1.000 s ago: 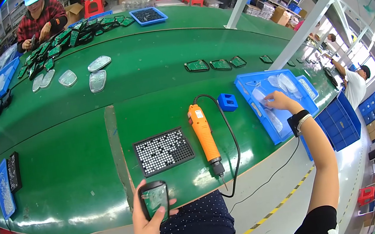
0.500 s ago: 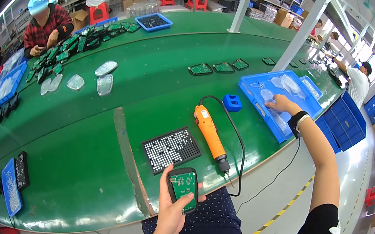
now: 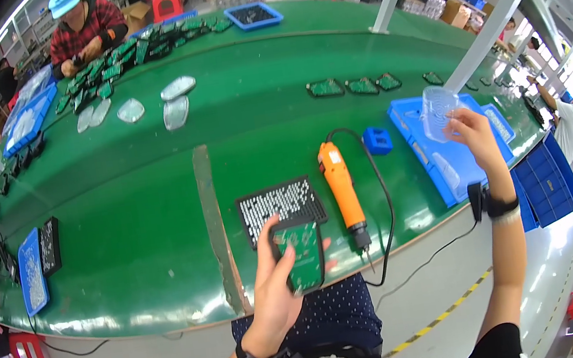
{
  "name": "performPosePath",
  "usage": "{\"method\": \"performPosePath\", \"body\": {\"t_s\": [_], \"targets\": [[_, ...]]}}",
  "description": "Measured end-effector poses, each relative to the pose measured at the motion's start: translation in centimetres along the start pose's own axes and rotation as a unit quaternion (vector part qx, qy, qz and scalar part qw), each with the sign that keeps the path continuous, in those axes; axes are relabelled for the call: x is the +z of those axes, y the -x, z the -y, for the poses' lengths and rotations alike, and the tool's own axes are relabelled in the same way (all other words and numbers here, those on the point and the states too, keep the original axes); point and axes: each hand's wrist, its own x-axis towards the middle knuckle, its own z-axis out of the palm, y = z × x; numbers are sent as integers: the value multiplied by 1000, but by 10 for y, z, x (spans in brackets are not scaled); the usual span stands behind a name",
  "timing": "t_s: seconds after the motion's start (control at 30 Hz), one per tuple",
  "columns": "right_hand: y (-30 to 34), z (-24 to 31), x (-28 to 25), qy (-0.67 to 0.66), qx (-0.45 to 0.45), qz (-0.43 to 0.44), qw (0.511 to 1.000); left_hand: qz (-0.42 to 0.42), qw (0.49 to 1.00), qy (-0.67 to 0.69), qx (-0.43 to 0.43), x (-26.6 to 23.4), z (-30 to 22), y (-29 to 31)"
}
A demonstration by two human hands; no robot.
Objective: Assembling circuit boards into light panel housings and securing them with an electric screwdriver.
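My left hand [image 3: 277,281] is closed round a black casing with a green circuit board [image 3: 303,258] facing up, the thumb lying on the board. It is held at the table's front edge, in front of a black tray of small white pieces [image 3: 280,208]. Raised above the blue tray [image 3: 450,180], my right hand [image 3: 470,128] pinches a clear plastic cover [image 3: 438,114] at its edge. More clear covers lie in that tray. Between the two hands an orange electric screwdriver [image 3: 342,184] rests on the table with its cord looping right.
A small blue block [image 3: 377,141] sits beside the cord. Farther back, several circuit boards [image 3: 325,88] lie in a row, and clear covers [image 3: 176,112] lie at left. A co-worker [image 3: 87,34] sits behind a board pile [image 3: 128,58]. A metal post [image 3: 492,18] rises at right.
My right hand has lifted a clear cover up out of the blue tray. My left hand still holds the cased circuit board, a little higher. The whole view has shifted slightly.
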Motion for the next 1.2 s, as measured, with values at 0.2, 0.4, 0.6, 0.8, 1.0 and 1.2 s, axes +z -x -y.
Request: {"method": "performPosePath", "body": {"t_s": [0.2,0.4,0.6,0.8,1.0,1.2], "targets": [[163,75,106,-283,111,317,899,98,992,79,-7,12,12,-14],[171,81,126,-218,83,291,928,156,986,54,9,5,16,-4],[169,73,127,-189,91,307,928,134,990,-48,22,8,12,4],[170,80,135,-165,71,255,950,121,988,-93,29,1,15,4],[166,79,140,-150,56,208,965,108,992,-60,-9,-5,20,5],[162,75,139,-72,41,283,955,117,986,-114,16,-9,22,12]]}}
